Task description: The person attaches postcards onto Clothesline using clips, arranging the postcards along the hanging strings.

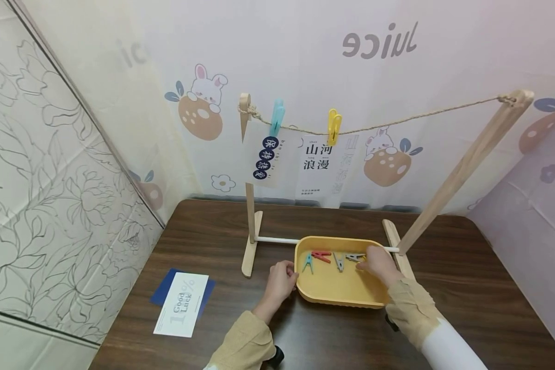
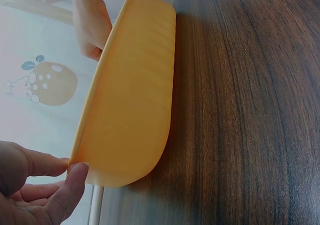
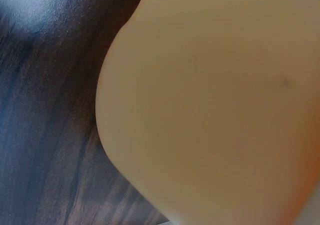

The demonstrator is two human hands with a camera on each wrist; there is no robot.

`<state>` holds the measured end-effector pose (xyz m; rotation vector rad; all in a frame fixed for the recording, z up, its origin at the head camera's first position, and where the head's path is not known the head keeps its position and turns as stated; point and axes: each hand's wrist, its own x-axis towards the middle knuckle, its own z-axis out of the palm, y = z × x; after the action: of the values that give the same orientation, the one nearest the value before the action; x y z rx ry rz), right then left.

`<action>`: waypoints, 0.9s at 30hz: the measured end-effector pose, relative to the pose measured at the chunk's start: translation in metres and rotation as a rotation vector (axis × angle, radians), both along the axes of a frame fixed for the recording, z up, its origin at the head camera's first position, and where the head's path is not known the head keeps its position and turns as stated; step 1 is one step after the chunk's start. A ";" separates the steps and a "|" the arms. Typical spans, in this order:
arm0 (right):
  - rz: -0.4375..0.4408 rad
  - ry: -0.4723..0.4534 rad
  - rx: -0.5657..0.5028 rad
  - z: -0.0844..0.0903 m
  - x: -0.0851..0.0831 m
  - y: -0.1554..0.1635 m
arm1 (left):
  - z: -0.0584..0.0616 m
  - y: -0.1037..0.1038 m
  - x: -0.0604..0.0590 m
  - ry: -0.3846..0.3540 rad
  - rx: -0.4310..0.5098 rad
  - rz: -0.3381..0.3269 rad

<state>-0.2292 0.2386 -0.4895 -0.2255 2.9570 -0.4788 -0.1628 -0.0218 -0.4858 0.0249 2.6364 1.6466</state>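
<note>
My left hand (image 1: 281, 281) pinches the left rim of a yellow plastic basket (image 1: 337, 293) between thumb and fingers; the left wrist view shows this grip close up. Inside the basket lie a teal clothespin (image 1: 308, 262), a red clothespin (image 1: 321, 256) and grey clothespins (image 1: 339, 262). My right hand (image 1: 380, 263) reaches over the right side into the basket, its fingertips down beside a grey clothespin and a small bit of yellow. Whether they pinch anything is hidden. In the right wrist view, the basket's outer wall (image 3: 210, 110) fills most of the picture.
Behind the basket stands a wooden rack with a slanted post (image 1: 462, 174) and a twine line (image 1: 407, 122). A blue clothespin (image 1: 277, 118) and a yellow clothespin (image 1: 334, 127) hold cards on it. A white card (image 1: 181, 304) overlaps a blue one (image 1: 166, 288) on the table's left.
</note>
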 end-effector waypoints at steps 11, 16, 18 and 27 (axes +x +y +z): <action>0.000 0.031 0.028 0.001 -0.002 -0.007 | -0.001 0.000 0.000 0.015 -0.005 0.003; 0.014 0.045 0.028 -0.001 -0.003 -0.006 | -0.001 0.000 -0.001 0.007 -0.006 0.004; 0.017 0.054 0.039 -0.002 -0.003 -0.006 | -0.001 0.000 -0.001 0.007 -0.009 0.001; 0.017 0.069 0.087 -0.007 -0.005 -0.003 | -0.002 -0.001 -0.001 0.011 -0.018 -0.007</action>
<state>-0.2346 0.2352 -0.4963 -0.2623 3.0323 -0.3456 -0.1640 -0.0227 -0.4881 0.0425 2.6563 1.6255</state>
